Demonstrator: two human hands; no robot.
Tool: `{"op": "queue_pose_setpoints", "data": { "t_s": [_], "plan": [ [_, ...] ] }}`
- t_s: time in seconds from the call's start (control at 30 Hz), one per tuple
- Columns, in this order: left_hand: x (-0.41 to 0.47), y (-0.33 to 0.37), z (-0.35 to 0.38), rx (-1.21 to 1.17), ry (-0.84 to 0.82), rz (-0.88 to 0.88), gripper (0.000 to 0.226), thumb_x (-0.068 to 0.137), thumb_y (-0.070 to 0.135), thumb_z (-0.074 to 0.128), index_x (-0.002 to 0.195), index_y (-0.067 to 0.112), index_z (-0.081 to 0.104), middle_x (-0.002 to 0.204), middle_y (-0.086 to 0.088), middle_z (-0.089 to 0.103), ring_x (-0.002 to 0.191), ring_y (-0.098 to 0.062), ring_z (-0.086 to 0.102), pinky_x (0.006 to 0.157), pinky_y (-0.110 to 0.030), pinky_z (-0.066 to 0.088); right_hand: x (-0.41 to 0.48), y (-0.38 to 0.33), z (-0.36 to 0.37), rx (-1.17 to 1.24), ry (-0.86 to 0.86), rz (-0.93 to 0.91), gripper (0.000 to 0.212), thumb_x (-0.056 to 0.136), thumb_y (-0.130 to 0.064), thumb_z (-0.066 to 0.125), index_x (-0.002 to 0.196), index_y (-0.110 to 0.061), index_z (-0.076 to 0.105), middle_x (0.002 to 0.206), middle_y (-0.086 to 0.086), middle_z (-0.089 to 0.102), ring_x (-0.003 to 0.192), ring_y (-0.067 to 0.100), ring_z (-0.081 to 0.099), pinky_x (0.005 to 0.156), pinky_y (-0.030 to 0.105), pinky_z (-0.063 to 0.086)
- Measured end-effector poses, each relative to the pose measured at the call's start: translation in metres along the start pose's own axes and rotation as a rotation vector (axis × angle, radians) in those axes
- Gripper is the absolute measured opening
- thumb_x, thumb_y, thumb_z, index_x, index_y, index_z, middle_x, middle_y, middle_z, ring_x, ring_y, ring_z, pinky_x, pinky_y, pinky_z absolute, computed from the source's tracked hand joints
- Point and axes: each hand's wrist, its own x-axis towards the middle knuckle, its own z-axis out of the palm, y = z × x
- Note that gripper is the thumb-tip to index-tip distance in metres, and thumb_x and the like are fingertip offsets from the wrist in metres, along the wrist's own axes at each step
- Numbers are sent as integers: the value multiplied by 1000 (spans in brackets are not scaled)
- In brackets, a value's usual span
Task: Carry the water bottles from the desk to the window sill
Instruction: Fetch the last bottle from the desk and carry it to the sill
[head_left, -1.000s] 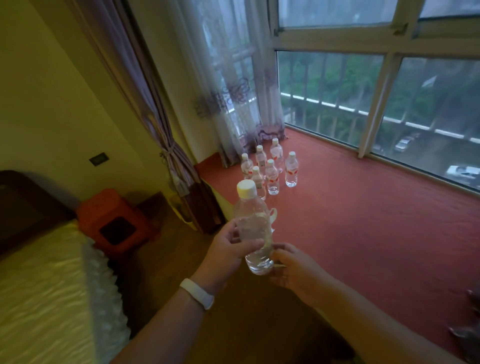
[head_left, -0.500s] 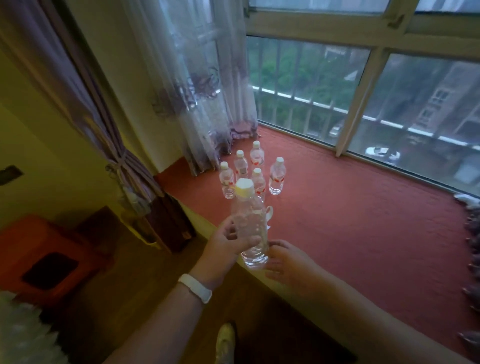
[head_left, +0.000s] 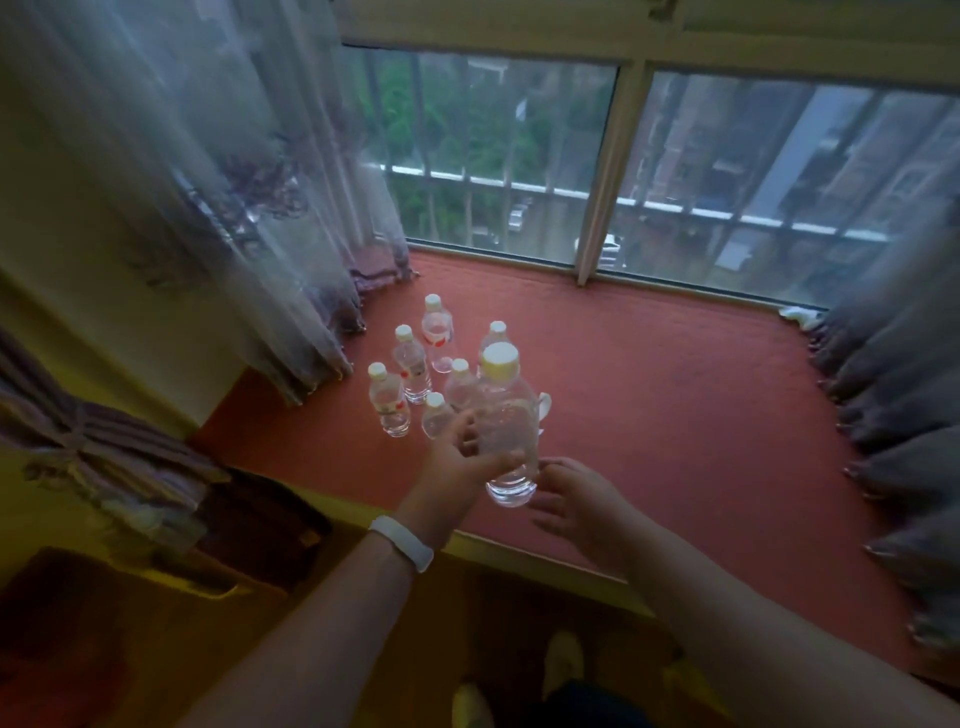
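Note:
A clear water bottle (head_left: 506, 421) with a pale cap is held upright above the near part of the red window sill (head_left: 649, 395). My left hand (head_left: 462, 467) grips its lower body, thumb across the front. My right hand (head_left: 576, 501) hovers just right of the bottle's base, fingers relaxed and holding nothing. Beyond the held bottle, several small water bottles (head_left: 415, 371) with white caps and red labels stand in a cluster on the sill.
A sheer curtain (head_left: 218, 197) hangs at the sill's left end, a grey curtain (head_left: 898, 395) at its right. The window panes (head_left: 753, 176) run along the back. Below me are the wooden floor and my shoes (head_left: 563, 657).
I have stepped closer to the window. The held bottle now hangs over the sill's near edge, close to the standing bottles. Both hands keep the same hold.

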Motion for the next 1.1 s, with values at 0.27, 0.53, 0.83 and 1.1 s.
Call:
{"op": "queue_pose_setpoints", "data": {
  "t_s": [0.27,0.53,0.83,1.1],
  "plan": [
    [90,-28,15,59,-34,-68,55,73,-5,79,124,8,62,115,-16,72,105,-24,70,84,-30,58,75,-12,-26,106,84,6,24,90,-15,59,114,-16,60,104,7,72,93,22,64,77,33,47],
    [174,-84,29,213,-15,-86,53,74,6,82,122,18,63,118,-4,72,112,-19,68,99,-45,54,166,-10,-64,136,81,49,24,91,-18,57,115,-21,58,97,-2,62,90,18,58,76,35,47],
    [239,-161,30,221,33,-157,57,71,6,84,123,16,62,119,-5,72,113,-20,68,101,-51,52,258,13,-94,109,89,130,31,89,-16,57,120,-17,58,101,-1,64,95,19,57,81,35,46],
    [261,-205,30,198,67,-135,68,63,14,86,124,7,57,121,-14,69,115,-27,66,104,-53,49,305,37,-102,186,77,133,27,79,-18,63,106,-26,62,102,-1,63,105,20,60,91,38,46]
  ]
}}
